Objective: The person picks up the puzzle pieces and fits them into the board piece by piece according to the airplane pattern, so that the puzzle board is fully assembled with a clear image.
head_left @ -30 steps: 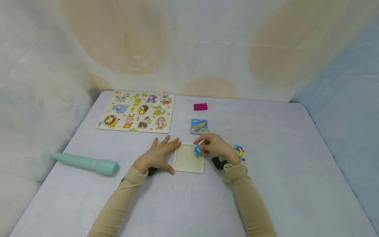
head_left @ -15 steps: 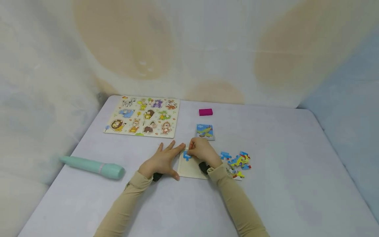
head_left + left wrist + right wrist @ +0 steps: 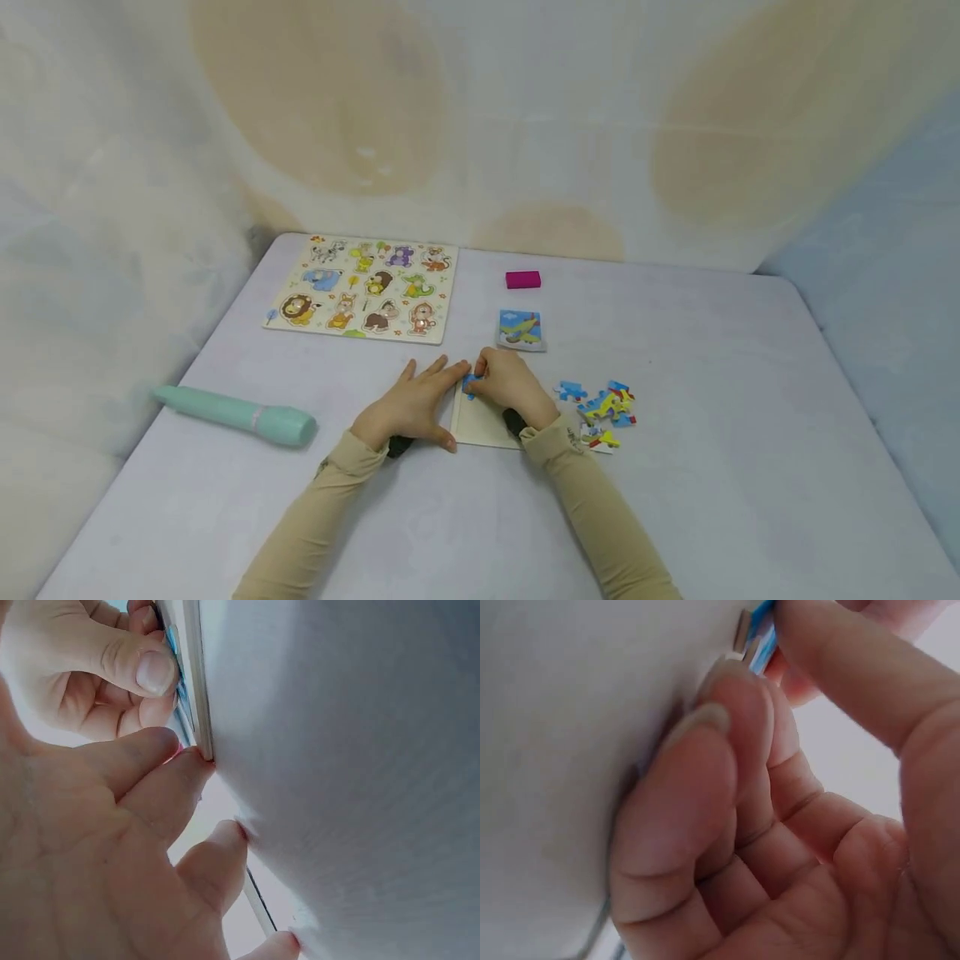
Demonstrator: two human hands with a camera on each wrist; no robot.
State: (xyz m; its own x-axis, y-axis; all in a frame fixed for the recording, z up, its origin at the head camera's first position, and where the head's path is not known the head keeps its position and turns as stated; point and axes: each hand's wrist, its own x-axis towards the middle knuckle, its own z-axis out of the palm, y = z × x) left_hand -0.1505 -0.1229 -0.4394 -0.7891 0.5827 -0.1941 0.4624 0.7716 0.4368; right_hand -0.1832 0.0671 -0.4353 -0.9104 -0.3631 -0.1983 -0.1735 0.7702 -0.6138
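Observation:
In the head view a shallow wooden puzzle tray (image 3: pixel 486 425) lies before the person. The left hand (image 3: pixel 411 404) rests at its left side, fingers spread, with index finger and thumb touching the tray's edge. At the tray's far left corner the right hand (image 3: pixel 513 385) pinches a small blue jigsaw piece (image 3: pixel 470 387), low against the tray floor. From the right wrist, the thumb is on the blue piece (image 3: pixel 763 645) and the other fingers curl beside it. Several loose jigsaw pieces (image 3: pixel 611 406) lie right of the tray, blue, yellow and red.
Beyond the tray lies a small airplane picture (image 3: pixel 521 328), with a magenta block (image 3: pixel 522 280) farther back. An animal puzzle board (image 3: pixel 360 287) covers the far left of the table. A mint-green microphone-shaped object (image 3: pixel 240 415) lies at left.
The right hand has moved left with the blue piece, from above the tray's right part down to its far left corner. More loose pieces now show. The left hand stays at the tray's edge.

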